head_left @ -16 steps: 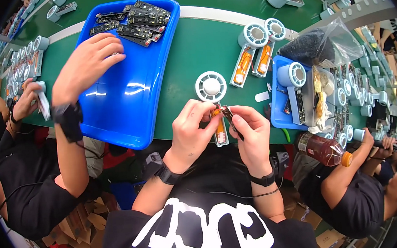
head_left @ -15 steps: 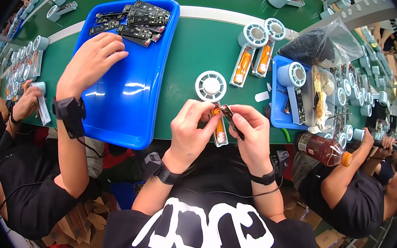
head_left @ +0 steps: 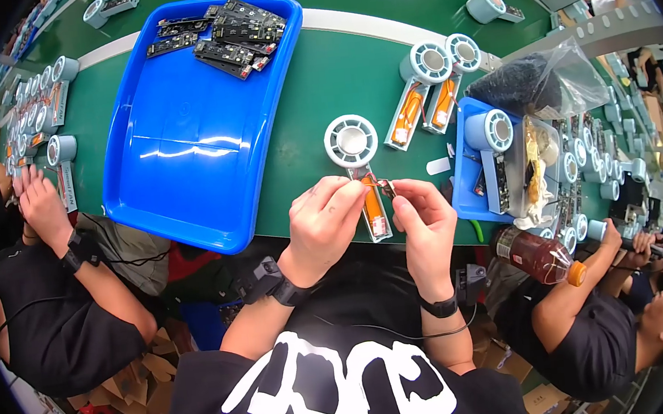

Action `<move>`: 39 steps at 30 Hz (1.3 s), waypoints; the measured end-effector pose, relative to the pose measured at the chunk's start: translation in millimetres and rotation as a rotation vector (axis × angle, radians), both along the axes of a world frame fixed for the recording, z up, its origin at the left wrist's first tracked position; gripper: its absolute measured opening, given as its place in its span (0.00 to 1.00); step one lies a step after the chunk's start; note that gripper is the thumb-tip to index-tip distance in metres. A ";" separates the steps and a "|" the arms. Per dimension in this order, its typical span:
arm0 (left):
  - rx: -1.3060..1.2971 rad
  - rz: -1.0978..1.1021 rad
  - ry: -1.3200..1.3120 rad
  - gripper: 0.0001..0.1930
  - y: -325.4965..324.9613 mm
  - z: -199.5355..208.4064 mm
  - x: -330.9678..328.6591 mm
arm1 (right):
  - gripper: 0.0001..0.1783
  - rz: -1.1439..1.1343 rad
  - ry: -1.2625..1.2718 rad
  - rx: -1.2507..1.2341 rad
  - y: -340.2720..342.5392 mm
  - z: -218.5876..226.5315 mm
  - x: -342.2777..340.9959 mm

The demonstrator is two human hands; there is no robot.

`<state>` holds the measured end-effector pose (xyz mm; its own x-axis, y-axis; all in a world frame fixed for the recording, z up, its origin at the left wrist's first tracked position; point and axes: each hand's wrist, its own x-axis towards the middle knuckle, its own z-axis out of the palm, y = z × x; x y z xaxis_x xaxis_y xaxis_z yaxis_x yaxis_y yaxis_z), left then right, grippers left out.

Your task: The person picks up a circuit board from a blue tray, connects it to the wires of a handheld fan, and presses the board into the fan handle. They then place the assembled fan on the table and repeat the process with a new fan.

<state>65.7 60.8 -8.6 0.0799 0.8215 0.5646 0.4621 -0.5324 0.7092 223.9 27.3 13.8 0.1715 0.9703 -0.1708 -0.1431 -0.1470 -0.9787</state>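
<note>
A light-blue handheld fan (head_left: 351, 141) lies in front of me, its handle pointing my way. The handle is uncovered, with an orange battery (head_left: 374, 212) inside. Over its upper end my left hand (head_left: 325, 219) is closed, pinching thin orange wires (head_left: 370, 182) that come from the fan. My right hand (head_left: 427, 226) pinches a small dark circuit board (head_left: 386, 190) between thumb and fingers, close to the left fingertips. Most of the board is hidden by the fingers. I cannot tell whether wires and board touch.
A blue tray (head_left: 188, 209) with several circuit boards (head_left: 239, 36) stands to the left. Two uncovered fans (head_left: 428, 66) lie at right, beside a smaller blue bin (head_left: 481, 204) and a drink bottle (head_left: 539, 253). Co-workers sit on both sides; one's hand (head_left: 44, 207) is at far left.
The left co-worker's hand has left the blue tray and moved to the fans at far left. In my right hand the board has turned and shows less; my hands stay over the handle.
</note>
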 end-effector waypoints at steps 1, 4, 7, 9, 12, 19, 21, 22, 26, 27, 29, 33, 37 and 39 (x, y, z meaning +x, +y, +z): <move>0.025 0.017 0.024 0.12 1.0 -0.7 1.2 | 0.11 -0.003 0.000 -0.002 -0.5 -0.1 -0.1; 0.076 0.051 0.074 0.12 1.9 -0.1 5.3 | 0.12 -0.024 -0.080 0.008 -1.5 0.9 -0.4; 0.002 0.106 0.064 0.11 -1.2 10.3 10.8 | 0.13 -0.023 -0.109 0.069 -2.9 0.2 -4.2; -0.051 0.121 -0.003 0.10 0.6 10.6 13.5 | 0.13 -0.021 -0.124 0.100 -3.2 -1.1 -6.9; -0.154 0.161 -0.138 0.10 1.8 11.9 16.8 | 0.14 0.013 -0.321 0.267 -0.2 -7.2 -8.9; -0.144 0.176 0.026 0.09 -2.5 7.3 10.6 | 0.15 0.032 -0.605 0.397 1.3 -4.8 -4.9; -0.108 0.163 0.109 0.09 -1.3 7.1 6.4 | 0.15 0.034 -0.637 0.409 2.3 -4.5 -3.5; -0.071 0.150 0.193 0.09 -0.5 7.4 4.5 | 0.15 0.042 -0.655 0.419 3.3 -3.1 -2.7; -0.031 0.082 0.436 0.10 -0.5 17.6 -1.3 | 0.15 0.071 -0.715 0.447 11.6 3.5 0.3; -0.029 0.055 0.517 0.11 -1.4 19.8 -2.6 | 0.15 0.082 -0.738 0.458 14.8 4.7 0.9; -0.034 0.023 0.545 0.12 -0.6 20.8 -5.2 | 0.15 0.098 -0.761 0.471 18.7 4.8 1.0; -0.038 -0.064 0.569 0.14 5.9 22.5 -10.2 | 0.15 0.106 -0.890 0.587 23.7 7.4 -1.8; -0.068 -0.077 0.354 0.13 0.9 14.8 -13.1 | 0.15 0.112 -0.903 0.554 19.6 9.7 -4.1; -0.100 -0.025 0.052 0.13 -5.8 9.2 -14.8 | 0.15 0.091 -0.893 0.516 17.4 10.7 -7.3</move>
